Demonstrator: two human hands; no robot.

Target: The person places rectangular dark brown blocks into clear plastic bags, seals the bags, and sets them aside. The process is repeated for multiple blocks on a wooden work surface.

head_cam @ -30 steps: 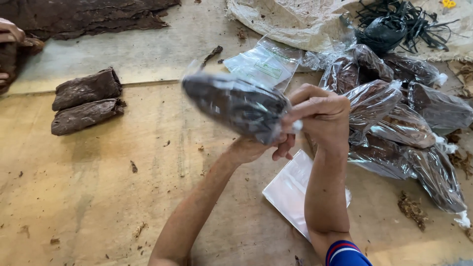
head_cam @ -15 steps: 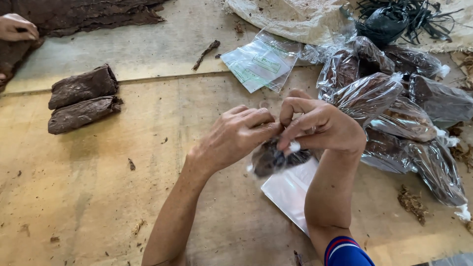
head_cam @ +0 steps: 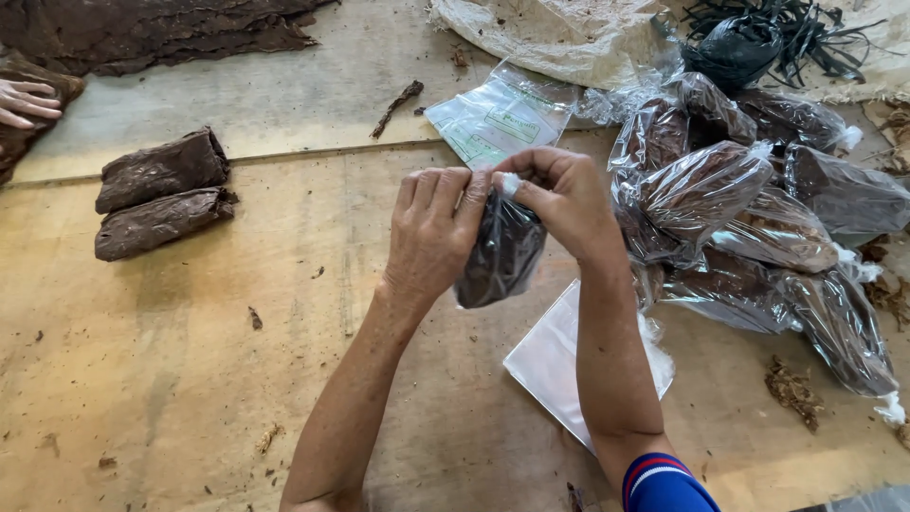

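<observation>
A clear plastic bag (head_cam: 500, 254) packed with dark brown leaf is held up above the wooden table (head_cam: 190, 379), near the middle of the view. Its twisted neck is pinched between the fingertips of the left hand (head_cam: 434, 228) and the right hand (head_cam: 561, 194) — both are pressed together on the plastic at the top, and the filled body of the bag hangs below them, tilted slightly to the left. The knuckles of the two hands are nearly touching over the bag's mouth.

Under the right forearm a stack of flat empty bags (head_cam: 555, 365) is seen lying on the table. A second stack of flat clear bags (head_cam: 502, 116) is laid further back, just beyond the hands. To the right, a heap of filled bags (head_cam: 749, 218) of the same dark leaf is piled, the bags leaning on one another. Behind that heap a pale sack (head_cam: 559, 28) and a bundle of black strips (head_cam: 758, 38) are found at the table's far edge.

On the left, two rolled bundles of brown leaf (head_cam: 161, 194) are laid side by side, well apart from the hands. A sheet of loose dark leaf (head_cam: 161, 28) is spread along the far left — beside it, another person's hand (head_cam: 27, 100) is rested on more leaf at the frame's edge. Crumbs of leaf (head_cam: 791, 389) are scattered on the table at the right.
</observation>
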